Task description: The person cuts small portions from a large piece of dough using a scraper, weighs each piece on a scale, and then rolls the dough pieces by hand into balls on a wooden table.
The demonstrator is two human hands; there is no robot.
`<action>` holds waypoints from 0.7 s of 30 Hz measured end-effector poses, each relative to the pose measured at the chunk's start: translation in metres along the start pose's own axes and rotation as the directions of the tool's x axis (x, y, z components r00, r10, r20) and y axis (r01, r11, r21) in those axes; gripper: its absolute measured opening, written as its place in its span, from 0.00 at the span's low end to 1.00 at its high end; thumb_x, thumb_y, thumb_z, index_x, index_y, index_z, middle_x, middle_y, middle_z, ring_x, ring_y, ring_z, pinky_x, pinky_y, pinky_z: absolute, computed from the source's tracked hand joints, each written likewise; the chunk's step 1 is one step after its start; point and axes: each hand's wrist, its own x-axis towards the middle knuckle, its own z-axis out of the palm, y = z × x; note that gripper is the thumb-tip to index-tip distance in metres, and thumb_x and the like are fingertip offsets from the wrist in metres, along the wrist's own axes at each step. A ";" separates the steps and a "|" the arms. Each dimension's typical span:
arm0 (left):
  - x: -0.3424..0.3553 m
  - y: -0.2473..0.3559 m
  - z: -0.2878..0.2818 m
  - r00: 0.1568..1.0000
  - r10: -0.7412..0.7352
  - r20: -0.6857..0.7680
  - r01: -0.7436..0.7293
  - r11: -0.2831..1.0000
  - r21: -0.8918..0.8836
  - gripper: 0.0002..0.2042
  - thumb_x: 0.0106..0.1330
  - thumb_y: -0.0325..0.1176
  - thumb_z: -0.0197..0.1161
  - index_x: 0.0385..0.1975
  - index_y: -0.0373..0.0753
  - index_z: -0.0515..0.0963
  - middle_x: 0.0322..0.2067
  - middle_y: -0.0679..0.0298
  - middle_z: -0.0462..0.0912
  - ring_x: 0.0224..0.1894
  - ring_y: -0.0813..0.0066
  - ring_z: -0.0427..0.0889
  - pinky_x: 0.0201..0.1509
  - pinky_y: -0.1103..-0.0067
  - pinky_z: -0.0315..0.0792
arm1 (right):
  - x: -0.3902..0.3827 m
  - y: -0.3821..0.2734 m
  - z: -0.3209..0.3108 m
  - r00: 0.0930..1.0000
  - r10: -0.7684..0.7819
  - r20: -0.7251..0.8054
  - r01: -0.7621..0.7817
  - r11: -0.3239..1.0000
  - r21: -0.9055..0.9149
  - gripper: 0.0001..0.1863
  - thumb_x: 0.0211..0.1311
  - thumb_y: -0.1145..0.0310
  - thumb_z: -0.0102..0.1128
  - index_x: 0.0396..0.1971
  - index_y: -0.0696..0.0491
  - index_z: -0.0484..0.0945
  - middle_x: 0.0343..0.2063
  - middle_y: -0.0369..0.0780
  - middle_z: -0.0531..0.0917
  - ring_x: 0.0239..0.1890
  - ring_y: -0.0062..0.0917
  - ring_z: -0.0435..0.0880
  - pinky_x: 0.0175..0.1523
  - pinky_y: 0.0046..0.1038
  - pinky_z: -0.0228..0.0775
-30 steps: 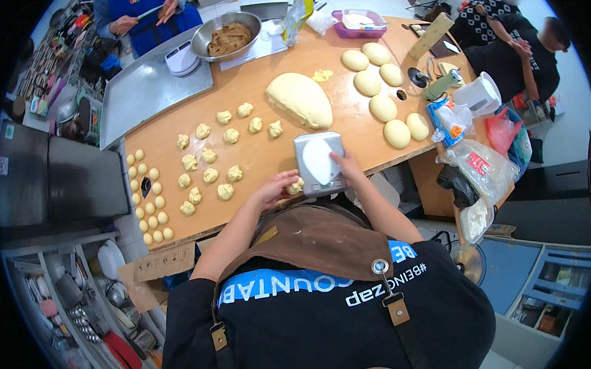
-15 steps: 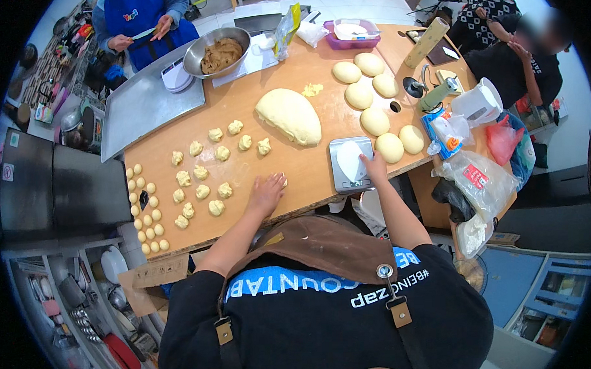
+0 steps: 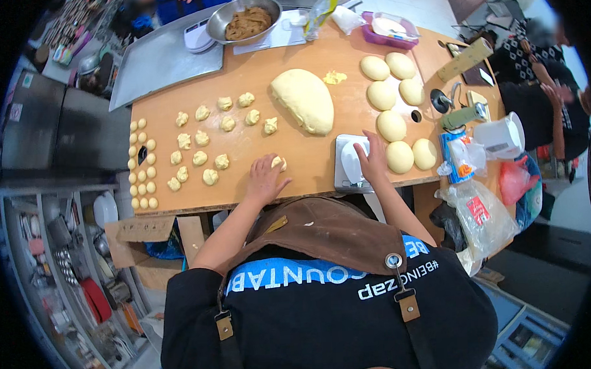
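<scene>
My left hand is open on the wooden table, fingertips at a small dough piece, thumb apart. My right hand is open, fingers apart, over the right side of a silver scale with a white oval top. Beyond my hands lies a big pale dough slab. Rough dough lumps are spread to the left, with several small smooth balls at the far left. Several large smooth rounds sit right of the scale.
A metal tray, steel bowl of brown mixture and purple tub line the back. A mixer, white jug and bags crowd the right. A co-worker in blue stands behind; others at right.
My left hand moved from beside the scale, where it held a dough piece, leftward onto the table. The scale shifted right, and my right hand's grip on it has loosened.
</scene>
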 end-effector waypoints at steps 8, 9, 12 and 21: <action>-0.080 -0.028 -0.010 0.687 -0.298 -0.663 0.026 0.922 -0.387 0.26 0.57 0.38 0.65 0.54 0.37 0.64 0.54 0.49 0.64 0.58 0.50 0.62 0.63 0.62 0.57 | 0.068 -0.156 0.030 0.778 -0.629 0.016 0.611 0.761 0.217 0.22 0.58 0.63 0.59 0.53 0.48 0.73 0.56 0.42 0.73 0.60 0.42 0.66 0.63 0.40 0.57; -0.101 -0.036 -0.008 0.703 -0.299 -0.645 0.072 0.933 -0.354 0.27 0.57 0.36 0.65 0.55 0.35 0.63 0.55 0.48 0.64 0.59 0.49 0.62 0.63 0.63 0.58 | 0.070 -0.179 0.038 0.729 -0.683 -0.046 0.675 0.705 0.216 0.23 0.58 0.63 0.58 0.55 0.46 0.72 0.57 0.40 0.72 0.61 0.42 0.65 0.64 0.41 0.56; -0.159 -0.061 0.000 0.642 -0.371 -0.671 0.131 0.916 -0.380 0.28 0.58 0.34 0.64 0.57 0.34 0.61 0.56 0.47 0.63 0.59 0.49 0.62 0.63 0.63 0.57 | 0.057 -0.193 0.091 0.680 -0.733 -0.019 0.724 0.667 0.179 0.25 0.60 0.63 0.56 0.59 0.44 0.68 0.60 0.38 0.69 0.63 0.42 0.62 0.66 0.43 0.52; -0.290 -0.118 0.009 0.501 -0.491 -0.712 0.277 0.871 -0.406 0.29 0.58 0.30 0.63 0.58 0.30 0.59 0.57 0.45 0.61 0.57 0.52 0.63 0.56 0.67 0.65 | -0.010 -0.076 0.151 0.363 -0.578 0.730 0.811 0.582 0.057 0.27 0.69 0.53 0.39 0.66 0.43 0.57 0.67 0.33 0.58 0.70 0.31 0.51 0.72 0.38 0.38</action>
